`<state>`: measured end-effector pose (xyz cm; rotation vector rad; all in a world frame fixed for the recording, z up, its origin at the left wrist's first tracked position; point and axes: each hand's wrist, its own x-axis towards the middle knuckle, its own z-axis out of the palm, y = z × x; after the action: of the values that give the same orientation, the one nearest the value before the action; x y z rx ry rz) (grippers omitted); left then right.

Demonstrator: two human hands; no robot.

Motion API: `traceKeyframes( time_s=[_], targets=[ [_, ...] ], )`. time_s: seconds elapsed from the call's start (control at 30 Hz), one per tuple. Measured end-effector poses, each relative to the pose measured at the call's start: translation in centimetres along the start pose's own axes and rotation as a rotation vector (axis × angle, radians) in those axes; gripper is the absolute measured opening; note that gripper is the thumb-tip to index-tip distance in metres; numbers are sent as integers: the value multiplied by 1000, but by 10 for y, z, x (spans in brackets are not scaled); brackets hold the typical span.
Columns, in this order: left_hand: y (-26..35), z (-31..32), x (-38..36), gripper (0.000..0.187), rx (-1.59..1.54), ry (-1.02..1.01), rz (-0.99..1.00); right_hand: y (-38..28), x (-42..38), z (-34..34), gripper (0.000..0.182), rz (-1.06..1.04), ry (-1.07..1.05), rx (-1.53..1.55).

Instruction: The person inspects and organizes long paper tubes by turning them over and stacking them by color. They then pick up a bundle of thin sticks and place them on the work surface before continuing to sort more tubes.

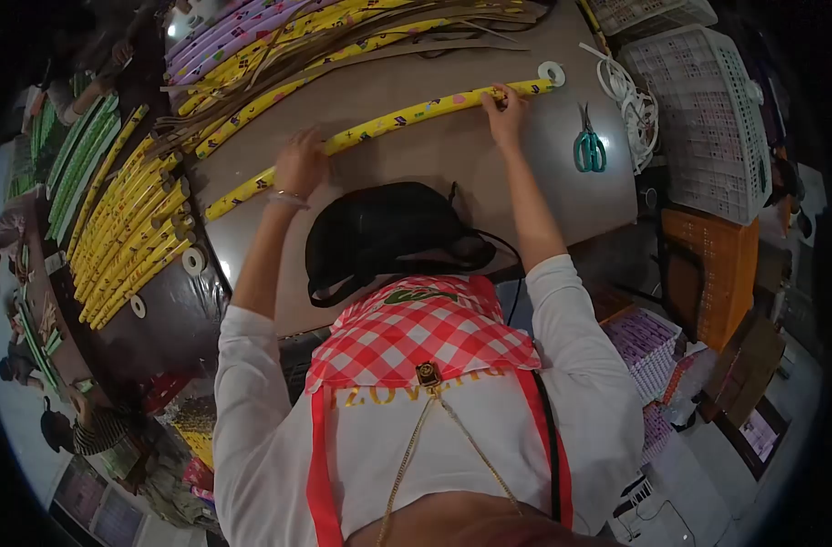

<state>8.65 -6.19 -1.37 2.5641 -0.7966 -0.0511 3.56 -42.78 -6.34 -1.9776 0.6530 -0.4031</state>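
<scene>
A long yellow tube (407, 116) printed with small coloured figures lies slantwise across the table in front of me. My left hand (304, 166) is closed over its left part and hides a stretch of it; the fingers are slightly blurred. Near the right end, my right hand (507, 114) pinches the tube between thumb and fingers. A white tape roll (552, 73) touches or sits just beyond that end. Teal-handled scissors (590, 149) lie to the right of my right hand, points away from me. A black bag (388, 232) rests at the table edge before my apron.
Brown strips (343, 68) lie over more yellow and purple tubes at the back. Stacked yellow tubes (133, 237) and another tape roll (193, 262) are at left. White strapping (627, 100) and a white basket (698, 109) stand right, above an orange crate (717, 260). Other people work at far left.
</scene>
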Motion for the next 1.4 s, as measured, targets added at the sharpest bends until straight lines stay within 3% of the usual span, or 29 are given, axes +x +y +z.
traceKeyframes(
  time_s=[0.07, 0.1, 0.2, 0.27, 0.33, 0.4, 0.53, 0.6, 0.67, 0.7, 0.77, 0.8, 0.83, 0.87, 0.9, 0.93, 1.03, 1.07, 1.13, 1.2, 1.4],
  targets=[
    [54, 22, 36, 27, -107, 89, 4, 10, 3, 0, 33, 4, -22, 15],
    [65, 50, 57, 24, -33, 114, 107, 11, 5, 0, 34, 9, -39, 27],
    [132, 77, 109, 36, 1, -47, -115, -3, -1, -4, 35, 46, -38, 27],
    [153, 85, 125, 40, 4, -153, -139, -5, -2, -2, 35, 55, -17, 43],
    [159, 88, 137, 45, 3, -260, -161, -10, -4, -7, 35, 98, -53, 153],
    [151, 100, 142, 40, 6, -335, -39, -12, -4, -10, 37, 91, -60, 165],
    [139, 113, 144, 43, 35, -298, 34, -10, -14, -5, 50, 22, 6, 183],
    [137, 106, 145, 39, 103, -541, 194, -11, -21, 0, 61, 14, 56, 248],
    [140, 97, 139, 38, -41, -473, 117, 0, -25, 6, 79, -2, 132, 366],
    [143, 90, 133, 37, -187, -411, 32, 0, -27, 7, 79, -5, 143, 369],
    [150, 72, 124, 38, -298, -420, -2, -4, -29, 12, 72, 131, 209, 571],
    [151, 65, 124, 38, -414, -430, -47, -52, -42, -2, 63, 293, 132, 779],
    [141, 75, 120, 35, -412, -238, 118, -61, -45, -8, 63, 282, 143, 786],
    [141, 66, 120, 35, -409, -235, 131, -67, -47, -14, 57, 194, 43, 788],
    [146, 48, 117, 35, -570, -360, 50, -72, -47, -17, 53, 106, -58, 787],
    [153, 31, 112, 34, -728, -486, -34, -77, -47, -21, 40, 151, -62, 744],
    [164, 2, 98, 32, -761, -490, -49, -104, -48, -38, 32, 179, -53, 760],
    [165, -2, 95, 32, -777, -462, -38, -122, -51, -47, 26, 178, 39, 722],
    [167, -9, 85, 30, -738, -443, 13, -125, -42, -64, 25, 141, 25, 728],
    [175, -25, 67, 33, -802, -282, 13, -130, -41, -76, 23, 76, 39, 744],
    [174, -44, 38, 34, -796, -328, -29, -140, -40, -111, 28, 37, 86, 718]
  ],
)
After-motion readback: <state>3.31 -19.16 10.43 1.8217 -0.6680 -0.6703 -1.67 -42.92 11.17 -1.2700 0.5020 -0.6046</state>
